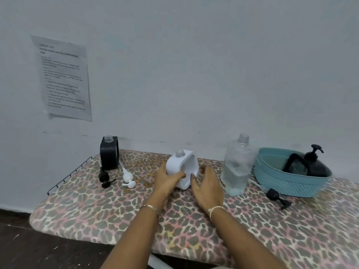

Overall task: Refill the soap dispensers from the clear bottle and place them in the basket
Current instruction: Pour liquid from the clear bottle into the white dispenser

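Holding the white plastic soap dispenser [181, 167] mid-way along the leopard-print ironing board [97, 210], left-hand grip [167, 179] curled round its side, right-hand grip [207, 183] loosely spread beside it, the person should stand it upright before tipping the clear plastic bottle [236, 167] nearby

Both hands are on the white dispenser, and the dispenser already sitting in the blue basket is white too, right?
Not quite. In the head view the left hand and right hand are on the white dispenser, but it is a black dispenser that sits in the blue basket, not a white one.
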The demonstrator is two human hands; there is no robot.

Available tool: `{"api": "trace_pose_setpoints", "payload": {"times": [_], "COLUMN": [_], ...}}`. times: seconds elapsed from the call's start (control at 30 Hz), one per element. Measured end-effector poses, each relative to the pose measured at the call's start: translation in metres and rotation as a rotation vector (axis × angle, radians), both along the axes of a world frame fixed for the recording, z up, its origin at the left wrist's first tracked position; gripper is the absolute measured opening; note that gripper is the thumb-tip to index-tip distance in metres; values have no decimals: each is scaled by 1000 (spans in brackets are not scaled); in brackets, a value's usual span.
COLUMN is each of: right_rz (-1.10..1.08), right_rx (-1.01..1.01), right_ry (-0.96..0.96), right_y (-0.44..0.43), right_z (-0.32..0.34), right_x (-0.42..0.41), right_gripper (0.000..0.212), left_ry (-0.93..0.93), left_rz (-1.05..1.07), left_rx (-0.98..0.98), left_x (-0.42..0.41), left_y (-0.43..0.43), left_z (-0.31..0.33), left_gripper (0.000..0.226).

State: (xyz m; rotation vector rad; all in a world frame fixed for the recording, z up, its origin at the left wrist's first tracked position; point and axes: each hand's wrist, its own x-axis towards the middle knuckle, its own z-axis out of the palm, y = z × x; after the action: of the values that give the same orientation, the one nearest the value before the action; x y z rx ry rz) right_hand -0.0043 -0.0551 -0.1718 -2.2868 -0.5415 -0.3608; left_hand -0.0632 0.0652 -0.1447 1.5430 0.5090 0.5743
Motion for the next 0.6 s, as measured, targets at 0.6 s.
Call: {"api": "trace_pose_setpoints", "payload": {"times": [0.6], "right_rz": [-256], "right_rx": [163], "right_ry": [-392], "right_y": [-73], "right_z": [1], "right_x": [13], "right_gripper": [83], "left_ry": [86], "left_rz": [136], "left_rx": [262], "left_x": [16], "left_y": [-52], "left_z": [-9], "left_gripper": [61]}}
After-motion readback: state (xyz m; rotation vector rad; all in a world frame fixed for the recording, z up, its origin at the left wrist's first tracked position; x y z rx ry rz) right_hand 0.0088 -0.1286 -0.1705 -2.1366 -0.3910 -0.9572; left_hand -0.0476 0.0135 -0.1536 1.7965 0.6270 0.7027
